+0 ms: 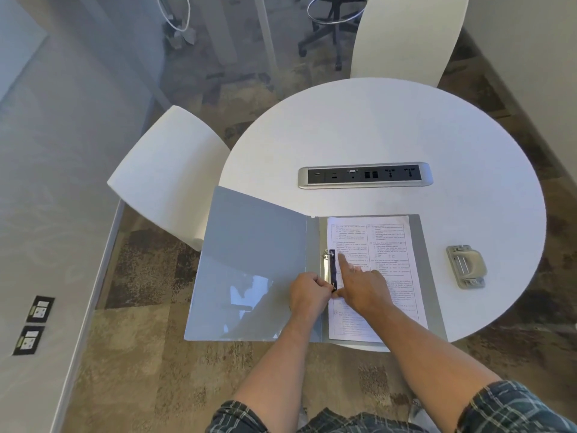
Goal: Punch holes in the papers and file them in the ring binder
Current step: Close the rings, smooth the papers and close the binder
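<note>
A round white table (390,126) is standing on mottled brown carpet (150,354), with a silver socket strip (365,176) set into its middle. Two white chairs (168,173) are sitting at the far and left edges, and a black swivel stool (331,29) is showing further back.

A grey ring binder (249,267) is lying open at the near edge of the table, its left cover hanging out past the rim. Printed papers (387,245) are lying on its right half, threaded on the metal rings (327,254). The print is running in two columns but is too small to read.

The left hand (309,295) is curling its fingers at the lower end of the ring clip (332,270), pinching it. The right hand (362,285) is resting on the papers, forefinger stretched out along the clip.

A grey hole punch (466,265) is lying well to the right of the binder.
</note>
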Demonstrator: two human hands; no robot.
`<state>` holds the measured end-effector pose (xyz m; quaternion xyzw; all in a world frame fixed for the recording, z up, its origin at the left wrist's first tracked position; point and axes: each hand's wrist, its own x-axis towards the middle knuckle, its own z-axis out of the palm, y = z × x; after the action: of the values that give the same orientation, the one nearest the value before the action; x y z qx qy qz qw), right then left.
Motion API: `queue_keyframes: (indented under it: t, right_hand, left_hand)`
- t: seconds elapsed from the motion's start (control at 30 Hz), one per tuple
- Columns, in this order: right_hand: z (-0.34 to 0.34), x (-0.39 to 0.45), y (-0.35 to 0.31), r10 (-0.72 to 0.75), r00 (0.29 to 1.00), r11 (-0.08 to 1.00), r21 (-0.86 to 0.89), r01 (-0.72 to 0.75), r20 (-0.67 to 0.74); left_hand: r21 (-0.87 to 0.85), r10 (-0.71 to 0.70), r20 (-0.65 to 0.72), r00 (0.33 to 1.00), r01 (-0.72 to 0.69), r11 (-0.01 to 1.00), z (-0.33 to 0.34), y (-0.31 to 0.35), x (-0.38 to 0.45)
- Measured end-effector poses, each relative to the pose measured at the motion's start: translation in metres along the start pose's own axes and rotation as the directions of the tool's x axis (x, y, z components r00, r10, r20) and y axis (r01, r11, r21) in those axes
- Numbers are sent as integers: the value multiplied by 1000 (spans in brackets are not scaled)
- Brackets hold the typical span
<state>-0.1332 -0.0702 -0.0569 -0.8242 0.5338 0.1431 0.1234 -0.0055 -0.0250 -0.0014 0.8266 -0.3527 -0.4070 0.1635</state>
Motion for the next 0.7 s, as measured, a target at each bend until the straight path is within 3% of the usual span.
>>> queue_keyframes:
  t: [0.27,0.33,0.4,0.43,0.5,0.53,0.57,0.6,0.63,0.7]
  right_hand:
    - [-1,-2,2,-31,997,993,-112,24,-64]
    - [-1,-2,2,-20,997,994,-112,11,-80]
    - [-4,-2,3,-12,997,995,-97,5,-78]
    - [-5,-2,4,-16,997,996,-90,9,-78]
    - [-9,-2,4,-23,998,998,-67,18,-66]
    - [-11,-2,3,-27,998,998,-59,24,-53]
    - [-13,-3,3,-34,999,998,-56,31,-42]
    - [-14,-3,3,-41,999,998,-55,39,-35]
    - [-15,-4,3,-48,998,997,-58,47,-33]
    - [-18,-6,3,-60,998,996,-68,58,-32]
  left_hand:
    - [138,71,39,997,-76,987,-11,12,-11]
    - [224,99,88,991,-116,968,-12,18,-18]
    - [393,229,76,971,-240,887,-20,27,-28]
    - [493,358,24,933,-323,808,-26,30,-33]
    - [598,622,-134,772,-437,672,-49,35,-45]
    - [615,678,-239,695,-432,660,-66,36,-48]
    - [607,663,-356,658,-377,700,-87,36,-49]
    - [574,579,-454,678,-274,772,-112,35,-50]
    - [529,446,-510,735,-141,837,-137,33,-49]
    - [428,166,-495,853,73,901,-178,25,-45]
